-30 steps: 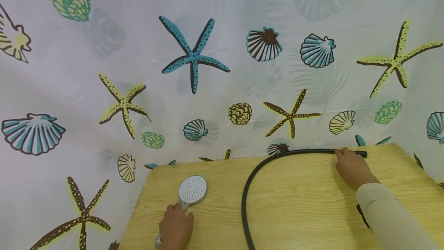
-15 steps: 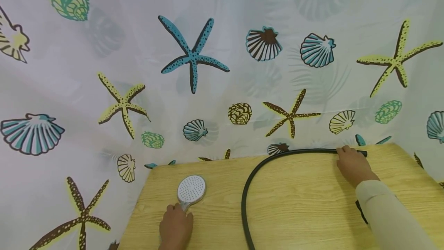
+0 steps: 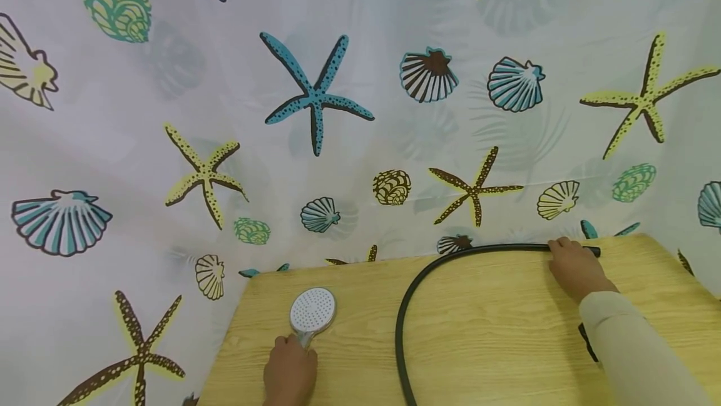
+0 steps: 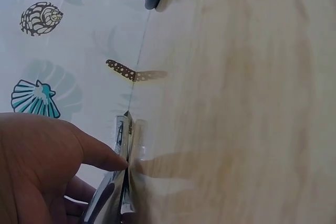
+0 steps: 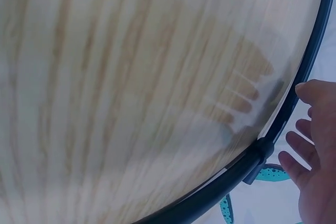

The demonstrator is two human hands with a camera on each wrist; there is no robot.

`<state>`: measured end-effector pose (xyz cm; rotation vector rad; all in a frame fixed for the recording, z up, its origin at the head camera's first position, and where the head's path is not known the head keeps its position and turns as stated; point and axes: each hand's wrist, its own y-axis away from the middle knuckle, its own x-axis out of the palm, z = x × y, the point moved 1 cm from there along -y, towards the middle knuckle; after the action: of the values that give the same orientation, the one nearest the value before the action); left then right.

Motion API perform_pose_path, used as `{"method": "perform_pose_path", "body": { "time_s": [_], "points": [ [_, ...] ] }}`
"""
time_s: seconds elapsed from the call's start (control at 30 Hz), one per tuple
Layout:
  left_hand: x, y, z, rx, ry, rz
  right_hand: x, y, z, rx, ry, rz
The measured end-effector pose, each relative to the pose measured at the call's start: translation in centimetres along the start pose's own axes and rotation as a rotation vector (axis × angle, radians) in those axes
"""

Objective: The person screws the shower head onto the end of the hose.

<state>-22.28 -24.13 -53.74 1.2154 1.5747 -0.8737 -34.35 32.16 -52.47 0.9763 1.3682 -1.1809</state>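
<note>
In the head view, a silver shower head (image 3: 313, 311) lies at the table's left with its white perforated face up. My left hand (image 3: 290, 368) grips its handle, and the handle's lower part is hidden under the hand. The left wrist view shows a finger of that hand (image 4: 47, 161) pressed against the shiny handle (image 4: 122, 135). A black hose (image 3: 401, 331) curves across the table to the far right. My right hand (image 3: 577, 268) rests over it near its end; in the right wrist view the relaxed fingers (image 5: 302, 148) are spread, one fingertip touching the hose (image 5: 310, 51).
The wooden table (image 3: 479, 324) is bordered at the back and sides by a white curtain (image 3: 383, 131) printed with starfish and shells. A small black item (image 3: 588, 342) shows beside the right sleeve. A thicker black piece (image 5: 210, 195) with a collar crosses the right wrist view.
The shower head has turned slightly under my left hand, so its handle's lower end no longer shows. My right hand stays on the hose, and the head view has shifted a little.
</note>
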Motion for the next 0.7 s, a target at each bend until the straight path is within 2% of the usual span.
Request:
{"method": "perform_pose_path", "body": {
  "time_s": [0.37,0.7],
  "points": [
    [-0.34,0.14,-0.18,0.015,0.005,-0.025,-0.32,-0.15,0.44,0.03,-0.045,0.062],
    [-0.08,0.08,0.13,0.004,0.017,0.01,0.25,-0.41,0.04,0.02,-0.005,0.054]
  ]
}}
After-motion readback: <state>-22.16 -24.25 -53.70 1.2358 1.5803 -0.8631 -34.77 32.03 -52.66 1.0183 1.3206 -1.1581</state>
